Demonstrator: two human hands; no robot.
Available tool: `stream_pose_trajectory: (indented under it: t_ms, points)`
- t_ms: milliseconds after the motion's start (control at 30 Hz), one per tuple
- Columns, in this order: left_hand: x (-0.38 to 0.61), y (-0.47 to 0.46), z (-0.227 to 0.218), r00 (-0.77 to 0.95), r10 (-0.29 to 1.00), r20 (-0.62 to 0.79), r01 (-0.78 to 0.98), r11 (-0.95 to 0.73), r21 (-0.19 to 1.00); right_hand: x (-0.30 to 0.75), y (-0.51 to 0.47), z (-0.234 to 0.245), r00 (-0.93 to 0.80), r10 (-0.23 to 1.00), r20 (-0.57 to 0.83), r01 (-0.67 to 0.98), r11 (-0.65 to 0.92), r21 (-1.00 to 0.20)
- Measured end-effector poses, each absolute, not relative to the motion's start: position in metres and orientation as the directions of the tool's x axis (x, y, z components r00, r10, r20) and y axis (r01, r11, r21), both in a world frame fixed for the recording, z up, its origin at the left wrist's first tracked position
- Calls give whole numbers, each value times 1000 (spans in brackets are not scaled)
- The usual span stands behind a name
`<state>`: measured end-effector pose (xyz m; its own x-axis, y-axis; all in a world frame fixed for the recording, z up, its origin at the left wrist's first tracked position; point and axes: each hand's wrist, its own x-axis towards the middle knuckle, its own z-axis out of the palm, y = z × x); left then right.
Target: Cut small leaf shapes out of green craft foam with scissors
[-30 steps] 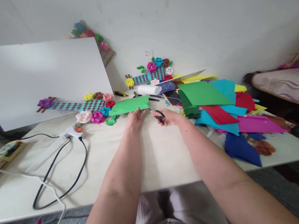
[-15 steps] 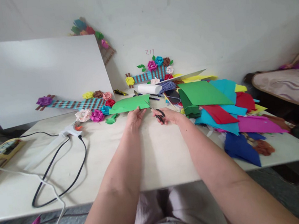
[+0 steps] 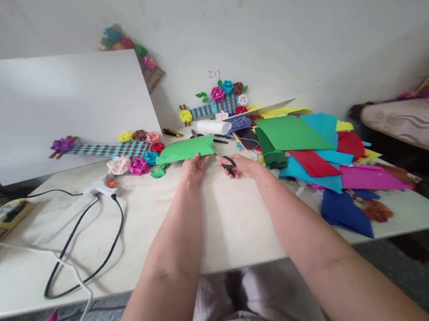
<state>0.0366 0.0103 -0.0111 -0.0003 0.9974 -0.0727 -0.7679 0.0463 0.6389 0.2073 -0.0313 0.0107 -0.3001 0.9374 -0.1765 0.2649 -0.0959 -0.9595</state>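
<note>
My left hand [image 3: 195, 167] pinches the near edge of a green sheet of paper [image 3: 185, 148], thumb on top. In my right hand [image 3: 237, 165] are black-handled scissors [image 3: 229, 166], fingers through the loops. Their blades point up and left at the sheet's right end; whether they are cutting into it I cannot tell. Just left of the sheet lie green paper leaves [image 3: 158, 171]. Beside them is a flat blue-and-brown woven piece [image 3: 113, 149] trimmed with paper flowers, including a magenta one [image 3: 137, 166].
Coloured paper sheets [image 3: 293, 134] pile up on the right. A glue gun [image 3: 100, 188] with a looping black cord and a power strip [image 3: 4, 228] are at left. Behind my hands lie a white roll [image 3: 213, 126], blue yarn [image 3: 239, 124] and a yellow cutter [image 3: 172, 132]. A white board [image 3: 56, 112] leans at back.
Almost nothing differs. The whole view has shifted very slightly, while both hands, the green paper and the scissors keep the same positions relative to each other.
</note>
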Motion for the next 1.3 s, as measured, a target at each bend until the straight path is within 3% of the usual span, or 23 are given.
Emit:
stream_pose_trajectory:
  t_ms: [1300]
  points:
    - [36, 10, -10, -7, 997, -71, -770, 40, 636, 200, -40, 16, -281, 953, -113, 243, -43, -969]
